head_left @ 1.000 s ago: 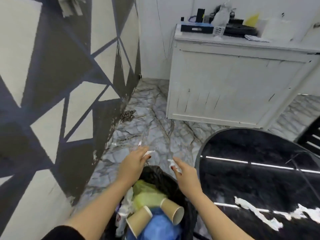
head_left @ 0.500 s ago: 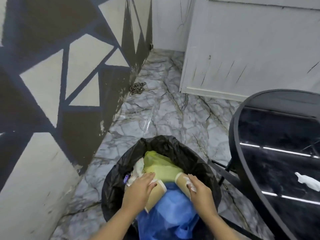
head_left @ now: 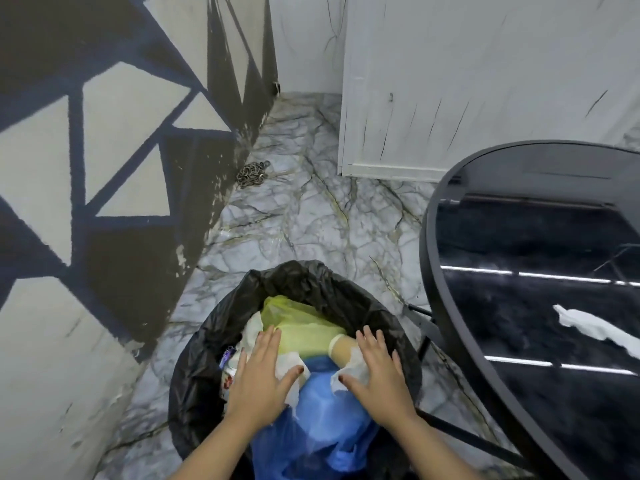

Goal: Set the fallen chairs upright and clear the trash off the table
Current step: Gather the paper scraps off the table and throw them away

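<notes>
A bin lined with a black bag (head_left: 311, 278) stands on the floor below me. It is stuffed with a yellow-green bag (head_left: 298, 323), a blue bag (head_left: 322, 420), a paper cup (head_left: 341, 349) and white tissues (head_left: 289, 363). My left hand (head_left: 258, 379) lies flat, fingers spread, pressing on the tissues and trash. My right hand (head_left: 377, 372) lies flat too, fingers apart, on tissue beside the cup. To the right is the round black glass table (head_left: 429, 237), with a crumpled white tissue (head_left: 588, 325) lying on it.
A wall painted with dark and cream triangles (head_left: 104, 168) runs close on the left. A white cabinet (head_left: 467, 98) stands ahead. A small chain (head_left: 251, 173) lies on the marble floor (head_left: 311, 220) by the wall. Black table legs (head_left: 460, 431) cross beside the bin.
My view tilted down towards the bin. Both hands dropped from above the bin onto its contents and flattened out, pressing the tissues and cups down.
</notes>
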Available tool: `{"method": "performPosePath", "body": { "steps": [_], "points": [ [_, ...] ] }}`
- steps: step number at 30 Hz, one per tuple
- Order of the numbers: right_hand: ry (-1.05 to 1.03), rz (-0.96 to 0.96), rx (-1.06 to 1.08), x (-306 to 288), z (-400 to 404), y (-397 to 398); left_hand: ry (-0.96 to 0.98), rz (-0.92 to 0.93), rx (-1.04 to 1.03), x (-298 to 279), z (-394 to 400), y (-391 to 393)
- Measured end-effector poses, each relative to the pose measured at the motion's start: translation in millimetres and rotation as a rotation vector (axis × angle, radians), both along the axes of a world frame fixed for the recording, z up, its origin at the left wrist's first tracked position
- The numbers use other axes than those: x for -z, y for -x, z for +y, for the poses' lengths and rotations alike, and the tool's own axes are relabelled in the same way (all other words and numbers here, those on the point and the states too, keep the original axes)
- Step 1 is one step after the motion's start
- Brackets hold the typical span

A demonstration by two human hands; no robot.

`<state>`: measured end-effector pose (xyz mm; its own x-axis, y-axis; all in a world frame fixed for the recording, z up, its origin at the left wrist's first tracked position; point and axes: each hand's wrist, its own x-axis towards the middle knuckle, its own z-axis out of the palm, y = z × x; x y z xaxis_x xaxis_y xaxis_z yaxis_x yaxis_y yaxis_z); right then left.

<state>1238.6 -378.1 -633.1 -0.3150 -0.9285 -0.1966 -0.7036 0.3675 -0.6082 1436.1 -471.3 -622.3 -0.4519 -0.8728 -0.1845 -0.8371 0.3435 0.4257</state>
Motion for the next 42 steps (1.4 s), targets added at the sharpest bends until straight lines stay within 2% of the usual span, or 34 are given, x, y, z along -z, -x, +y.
{"method": "performPosePath", "body": {
  "steps": [4, 11, 15, 19, 23, 27, 35, 39, 42],
  "points": [
    [0.129, -0.063, -0.058, -59.5, -2.8, -6.1, 0.047, 0.015, 0.009, -55.1, -5.8, 18.5],
    [0.353, -0.172, -0.098, -213.4, -13.2, 7.2, 0.161, 0.069, 0.110, -179.8, -14.7, 88.1],
    [0.453, -0.082, -0.031, -286.8, 1.3, 47.6, 0.192, 0.145, 0.187, -240.6, -9.0, 144.2],
    [0.506, 0.019, 0.121, -325.8, 41.6, 114.3, 0.231, 0.225, 0.271, -282.4, 10.8, 205.3],
    [0.493, 0.055, 0.315, -329.5, 97.3, 177.9, 0.207, 0.321, 0.334, -299.2, 50.2, 253.3],
    [0.386, 0.085, 0.487, -312.5, 152.2, 218.7, 0.178, 0.320, 0.396, -284.7, 103.0, 279.6],
    [0.263, -0.012, 0.695, -273.1, 205.4, 235.2, 0.121, 0.056, 0.341, -241.4, 152.9, 303.8],
    [0.204, -0.006, 0.744, -255.9, 208.6, 232.7, 0.070, 0.005, 0.307, -225.4, 159.7, 307.0],
    [0.152, 0.042, 0.789, -246.4, 205.4, 235.3, 0.076, -0.029, 0.377, -208.1, 164.8, 301.9]
  ]
}}
